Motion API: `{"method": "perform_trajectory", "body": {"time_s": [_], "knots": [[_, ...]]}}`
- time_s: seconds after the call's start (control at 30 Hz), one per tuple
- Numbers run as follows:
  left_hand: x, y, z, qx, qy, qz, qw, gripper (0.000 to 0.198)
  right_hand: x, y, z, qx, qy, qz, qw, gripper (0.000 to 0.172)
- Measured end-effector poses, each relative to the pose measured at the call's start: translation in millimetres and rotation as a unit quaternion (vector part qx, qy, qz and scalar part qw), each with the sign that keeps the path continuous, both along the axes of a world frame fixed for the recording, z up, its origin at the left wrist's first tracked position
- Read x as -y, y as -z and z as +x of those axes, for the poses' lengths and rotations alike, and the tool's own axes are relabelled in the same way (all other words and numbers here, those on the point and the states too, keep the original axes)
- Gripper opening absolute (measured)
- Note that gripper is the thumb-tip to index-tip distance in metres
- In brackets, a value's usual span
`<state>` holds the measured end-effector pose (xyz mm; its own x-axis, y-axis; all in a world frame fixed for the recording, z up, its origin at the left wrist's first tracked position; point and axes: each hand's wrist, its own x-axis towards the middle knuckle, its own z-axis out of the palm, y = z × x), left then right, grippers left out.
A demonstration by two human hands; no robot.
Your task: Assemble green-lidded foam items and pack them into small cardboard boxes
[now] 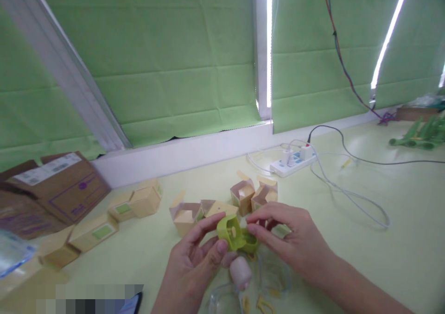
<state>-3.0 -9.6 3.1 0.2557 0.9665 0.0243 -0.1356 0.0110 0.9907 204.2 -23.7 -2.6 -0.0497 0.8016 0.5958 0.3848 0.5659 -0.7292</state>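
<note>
While the left hand (194, 263) curls up from below, thumb and fingers pinching the green plastic piece (235, 234) low over the table (382, 258), the right hand (295, 244) arches over, fingertips gripping its other side.

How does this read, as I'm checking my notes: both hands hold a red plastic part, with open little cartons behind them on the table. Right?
Only the colour is wrong. The head view shows the left hand and right hand holding a yellow-green plastic part, with open little cartons behind them on the table.
</note>
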Motion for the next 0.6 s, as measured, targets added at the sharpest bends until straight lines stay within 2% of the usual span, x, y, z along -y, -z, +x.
{"method": "perform_trajectory", "body": {"time_s": [0.1,0.2,0.4,0.6], "knots": [[3,0.3,1,0.013,0.049,-0.009,0.999,0.040,0,0.0,0,0.046,-0.001,-0.044,0.998,0.014],[5,1.5,3,0.007,0.104,-0.009,0.995,0.041,1,0.1,-2,0.102,-0.020,-0.047,0.993,0.014],[4,-1.6,8,-0.052,0.046,0.022,0.997,0.030,4,-1.0,-4,0.071,-0.012,-0.064,0.995,0.015],[8,-1.5,11,-0.094,0.070,0.059,0.991,0.024,3,-0.1,-2,0.067,-0.018,-0.057,0.996,0.013]]}}
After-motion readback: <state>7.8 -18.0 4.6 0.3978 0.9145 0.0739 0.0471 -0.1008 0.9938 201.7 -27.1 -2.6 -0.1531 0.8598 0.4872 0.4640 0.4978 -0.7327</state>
